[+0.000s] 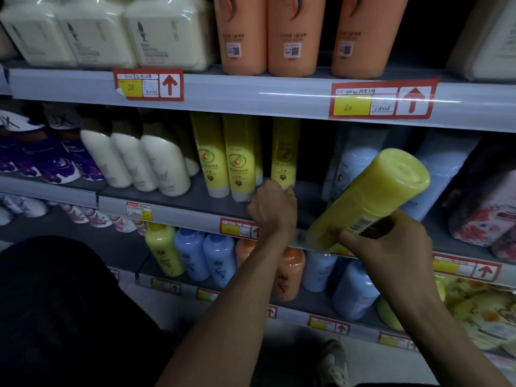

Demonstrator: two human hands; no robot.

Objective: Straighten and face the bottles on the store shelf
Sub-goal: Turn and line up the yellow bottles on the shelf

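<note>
Yellow bottle (374,191) in right hand (391,247)

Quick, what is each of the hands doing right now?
Left hand: grips the foot of the standing yellow bottle.
Right hand: holds the tilted yellow bottle.

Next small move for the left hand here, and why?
Probably slide the lone yellow bottle left against the yellow pair. The left hand is at its base and a gap separates it from the pair. The right hand grips a tilted yellow bottle, base toward the camera, which likely needs a slot beside them. Whether the left hand actually grips is hidden.
</note>
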